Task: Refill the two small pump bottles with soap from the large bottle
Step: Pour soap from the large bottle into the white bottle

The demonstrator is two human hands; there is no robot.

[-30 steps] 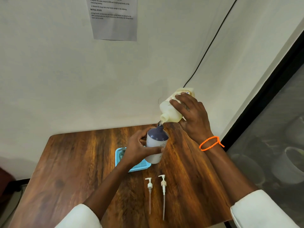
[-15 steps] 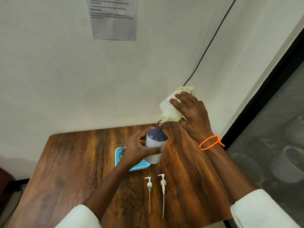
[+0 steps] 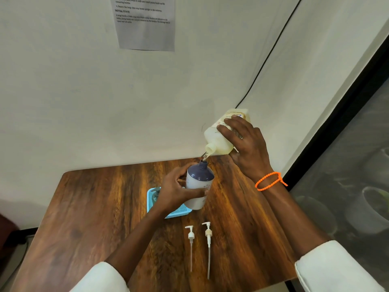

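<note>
My right hand [image 3: 246, 144] grips the large pale-yellow soap bottle [image 3: 221, 137], tipped mouth-down to the left. A thin stream of soap runs from its mouth into the open neck of a small white bottle with a dark blue shoulder [image 3: 199, 183]. My left hand [image 3: 175, 193] holds that small bottle, tilted slightly, above the table. A second small bottle [image 3: 155, 194] stands in the blue tray [image 3: 179, 211], mostly hidden behind my left hand. Two white pump heads with long tubes lie on the wood, one [image 3: 191, 239] left of the other [image 3: 208, 237].
The wooden table [image 3: 94, 218] stands against a white wall with a taped paper sheet [image 3: 145, 22] and a black cable [image 3: 269, 51]. A dark glass panel [image 3: 357, 165] borders the right side. The table's right edge runs close to my right forearm.
Both hands and both bottles hold nearly the same pose. The large bottle has tipped a little further and the pouring goes on.
</note>
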